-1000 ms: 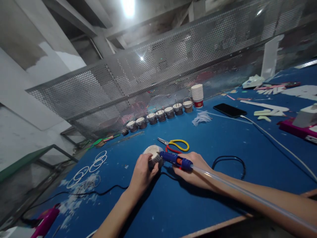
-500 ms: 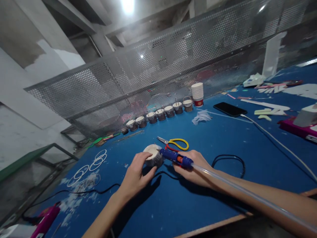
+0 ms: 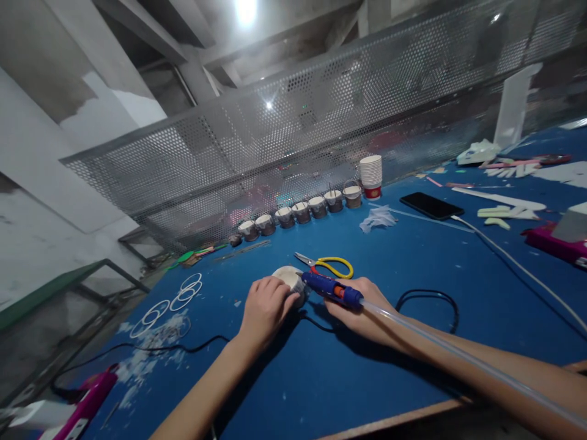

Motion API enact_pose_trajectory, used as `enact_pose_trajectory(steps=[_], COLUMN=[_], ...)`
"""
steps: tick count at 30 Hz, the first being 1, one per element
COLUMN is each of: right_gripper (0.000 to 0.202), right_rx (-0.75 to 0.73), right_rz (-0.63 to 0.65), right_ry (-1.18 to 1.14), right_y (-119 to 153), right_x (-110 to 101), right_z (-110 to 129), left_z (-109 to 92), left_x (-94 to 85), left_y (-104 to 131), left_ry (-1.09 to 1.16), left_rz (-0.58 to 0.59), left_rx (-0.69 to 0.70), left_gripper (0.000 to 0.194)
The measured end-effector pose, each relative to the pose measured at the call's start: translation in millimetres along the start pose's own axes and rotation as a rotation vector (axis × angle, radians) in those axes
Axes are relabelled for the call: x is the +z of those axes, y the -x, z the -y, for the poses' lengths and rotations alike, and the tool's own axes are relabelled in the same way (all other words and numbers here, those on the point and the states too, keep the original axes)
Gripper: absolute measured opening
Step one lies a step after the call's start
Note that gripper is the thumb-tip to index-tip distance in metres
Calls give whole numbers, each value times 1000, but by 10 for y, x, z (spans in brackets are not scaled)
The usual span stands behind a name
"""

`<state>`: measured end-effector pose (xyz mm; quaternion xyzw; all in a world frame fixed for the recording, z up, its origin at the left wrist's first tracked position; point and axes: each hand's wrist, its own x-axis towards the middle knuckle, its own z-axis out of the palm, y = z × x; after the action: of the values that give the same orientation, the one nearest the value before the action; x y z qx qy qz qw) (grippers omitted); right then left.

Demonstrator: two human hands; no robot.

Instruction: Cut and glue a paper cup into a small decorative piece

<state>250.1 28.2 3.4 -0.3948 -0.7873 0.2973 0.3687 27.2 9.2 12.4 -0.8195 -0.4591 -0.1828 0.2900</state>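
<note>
A small round cup (image 3: 290, 278) with a pale top lies on the blue table (image 3: 413, 269). My left hand (image 3: 266, 308) covers its near side, fingers curled around it. My right hand (image 3: 362, 311) grips a blue glue gun (image 3: 331, 289) with an orange band, its nozzle touching the cup's right side. A long clear glue stick (image 3: 458, 357) trails back from the gun over my right forearm. The gun's black cord (image 3: 428, 298) loops on the table to the right.
Yellow and red scissors (image 3: 328, 266) lie just beyond the gun. A row of several small cups (image 3: 300, 212) and a stack of paper cups (image 3: 371, 174) line the perforated metal fence. A black phone (image 3: 431, 206), white rings (image 3: 172, 299) and a pink glue gun (image 3: 89, 400) lie about.
My left hand let go of the cup half a second ago with fingers spread, and has closed over it again. The right hand and glue gun stayed at the cup's side.
</note>
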Motion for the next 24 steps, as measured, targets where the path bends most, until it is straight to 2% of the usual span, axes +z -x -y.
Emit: enact_pose_trajectory(steps=[4,13,19,20,22,24], right_gripper=[18,18,20,21,21,20], right_rx=[12,24,19,25,47,96], right_rz=[9,6,-38,-42,-51,-62], right_ry=[-14,-60,-82,-92,-123,-165], right_y=[1,17,-5,-8,-14,-22], right_x=[-4,-25,-31,-36,-49,-67], right_z=[-10,-6,-17,-19,-20,-16], left_z=[6,3,38,44,58,79], left_x=[144,145,212,203,141,15], left_y=[21,54,85,93,116,154], left_ry=[-18,78,91,101,128,151], left_rz=[-15,-34,23,12,-34,-78], left_rx=[-1,-46,-84,-80,-60,-53], left_gripper=[32,31,32,35,55,70])
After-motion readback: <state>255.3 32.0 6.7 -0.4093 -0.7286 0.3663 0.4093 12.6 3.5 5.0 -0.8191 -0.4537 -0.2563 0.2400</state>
